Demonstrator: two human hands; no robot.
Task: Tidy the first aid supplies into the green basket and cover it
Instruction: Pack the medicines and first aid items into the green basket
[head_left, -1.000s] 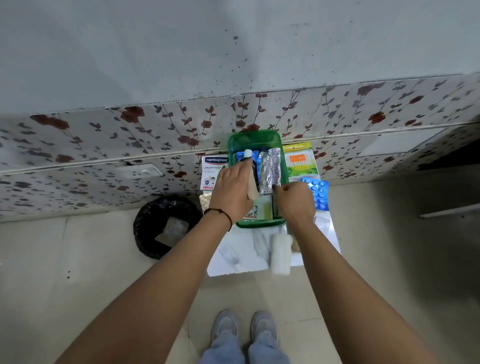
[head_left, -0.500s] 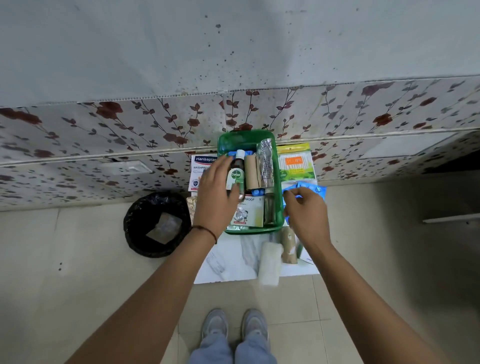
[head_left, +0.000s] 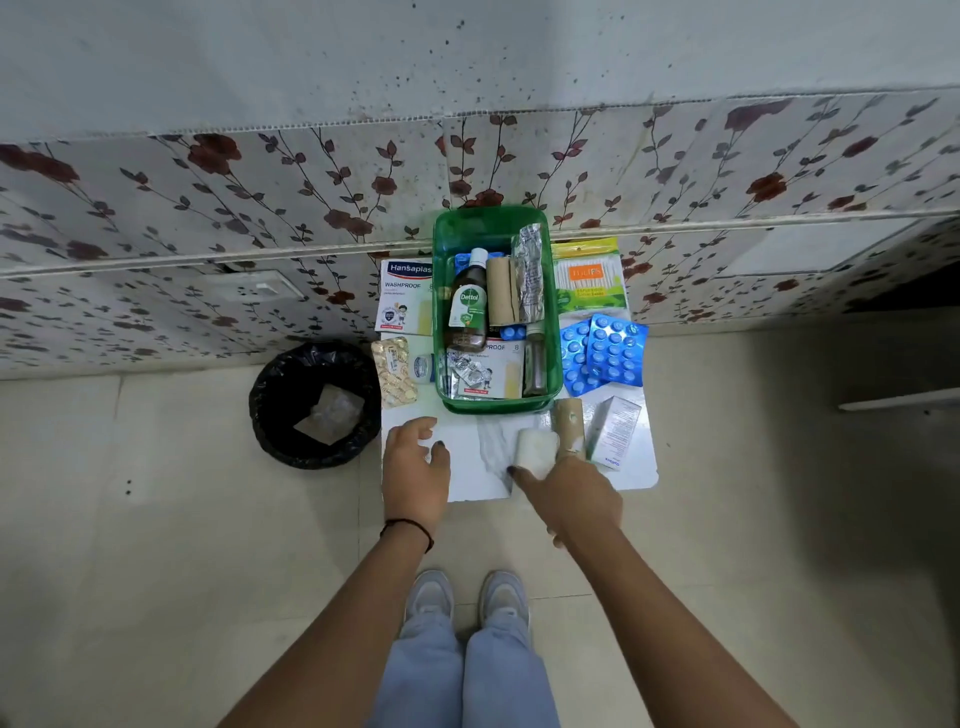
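Head view: a person stands over a small white table (head_left: 467, 483).
Basket: the green basket (head_left: 441, 312) sits at the back, half full.
Left hand (head_left: 415, 470): fingers loose, holding nothing.
Right hand (head_left: 569, 499): fingertips touch the white gauze roll (head_left: 537, 449); a real grip, I cannot tell.
Gauze roll: looks soft and light; pinch its round middle gently.

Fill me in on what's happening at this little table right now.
A person stands over a small white table, packing first aid supplies into a green basket. A Dettol bottle, a tan roll and a plaster box already lie inside. The right hand is at a white gauze roll near the table's front edge; the left hand hovers open, empty. Blue pill strips, a cotton swab pack and a Hansaplast box are outside the basket, which is uncovered.
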